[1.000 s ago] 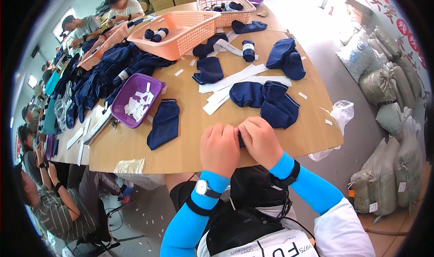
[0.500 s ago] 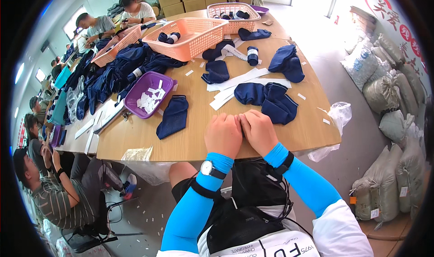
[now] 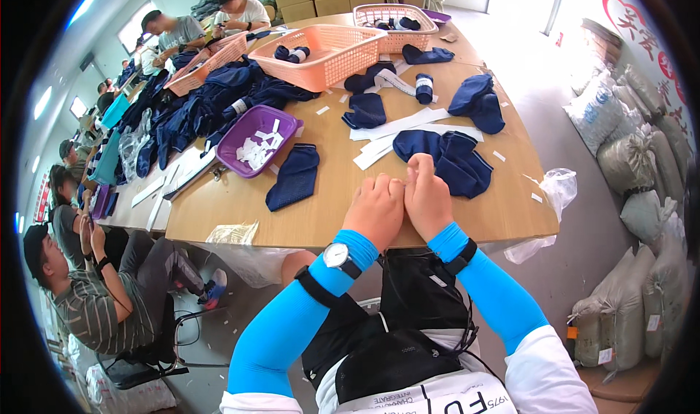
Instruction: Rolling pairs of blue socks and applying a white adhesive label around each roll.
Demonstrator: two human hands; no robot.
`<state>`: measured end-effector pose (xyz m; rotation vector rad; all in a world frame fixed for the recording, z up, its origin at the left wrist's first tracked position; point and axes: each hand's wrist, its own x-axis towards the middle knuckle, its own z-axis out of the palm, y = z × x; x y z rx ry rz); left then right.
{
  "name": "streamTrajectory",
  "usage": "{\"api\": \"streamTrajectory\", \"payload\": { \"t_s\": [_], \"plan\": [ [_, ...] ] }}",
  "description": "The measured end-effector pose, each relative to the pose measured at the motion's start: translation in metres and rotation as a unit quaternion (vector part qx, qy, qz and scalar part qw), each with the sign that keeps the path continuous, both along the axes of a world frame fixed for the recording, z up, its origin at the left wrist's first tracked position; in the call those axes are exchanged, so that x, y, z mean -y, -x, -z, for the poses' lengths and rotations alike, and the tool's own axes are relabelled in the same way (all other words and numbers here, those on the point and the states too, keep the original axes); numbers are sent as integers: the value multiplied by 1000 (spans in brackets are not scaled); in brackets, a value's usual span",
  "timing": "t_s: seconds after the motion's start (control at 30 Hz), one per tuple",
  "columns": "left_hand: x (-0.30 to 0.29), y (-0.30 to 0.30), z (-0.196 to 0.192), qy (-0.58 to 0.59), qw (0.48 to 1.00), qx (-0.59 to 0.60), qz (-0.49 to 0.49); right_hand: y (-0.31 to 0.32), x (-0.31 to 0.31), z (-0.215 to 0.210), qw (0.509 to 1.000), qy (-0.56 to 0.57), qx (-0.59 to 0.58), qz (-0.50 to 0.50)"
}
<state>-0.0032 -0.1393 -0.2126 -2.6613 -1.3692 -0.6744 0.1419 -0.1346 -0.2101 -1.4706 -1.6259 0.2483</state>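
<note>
My left hand [image 3: 375, 208] and my right hand [image 3: 426, 201] meet over the table's near edge, side by side, with fingers curled. Whatever lies between the fingertips, if anything, is hidden by the knuckles. Just beyond my right hand lies a crumpled pair of navy socks [image 3: 467, 168], partly on white paper strips [image 3: 375, 151]. A single navy sock [image 3: 293, 178] lies flat to the left. Beside it sits a purple basin [image 3: 228, 154] with small white labels [image 3: 261, 149] inside. Farther back is a rolled navy sock bundle [image 3: 424, 90] with a white band.
Peach baskets [image 3: 332, 71] and a heap of navy socks [image 3: 197, 104] fill the table's far left. More socks [image 3: 477, 104] lie at the right. Several co-workers [image 3: 91, 297] sit along the left. Stuffed sacks [image 3: 612, 305] line the right wall. A clear plastic bag [image 3: 560, 188] hangs at the table corner.
The view has shifted slightly, so the table sits farther right in it. My right hand's fingers have risen above the left hand's, and my left forearm is angled farther out.
</note>
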Motion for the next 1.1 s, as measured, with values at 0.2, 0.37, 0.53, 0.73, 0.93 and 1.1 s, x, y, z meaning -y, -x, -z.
{"api": "streamTrajectory", "payload": {
  "t_s": [0.2,0.37,0.53,0.73,0.93,1.1],
  "plan": [
    [0,9,-18,90,995,-14,45,-1,3,-1,997,42,-66,-2],
    [22,27,-23,103,991,30,74,10,37,-23,985,21,-163,-47],
    [65,38,-65,79,982,169,34,1,71,-53,957,58,-260,-118],
    [114,54,-85,155,945,288,27,-20,87,-81,925,-91,-42,-366],
    [124,54,-72,217,906,360,40,-16,93,-78,915,-59,14,-399],
    [127,55,-75,244,888,387,51,-12,92,-75,898,-91,21,-431]
  ]
}}
